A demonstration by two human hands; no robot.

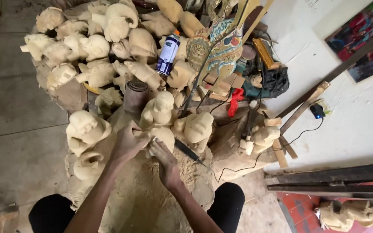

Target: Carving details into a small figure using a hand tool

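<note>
Fingers of the left hand (128, 142) and right hand (164, 160) close around a pale carving (162, 134), hiding most of it; beyond them lies a spray can (168, 54) among figures.

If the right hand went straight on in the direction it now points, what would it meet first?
The right hand points up and left, already against the pale carved figure that both hands grip. Beyond it stands another carved figure, though depth is hard to judge.
</note>
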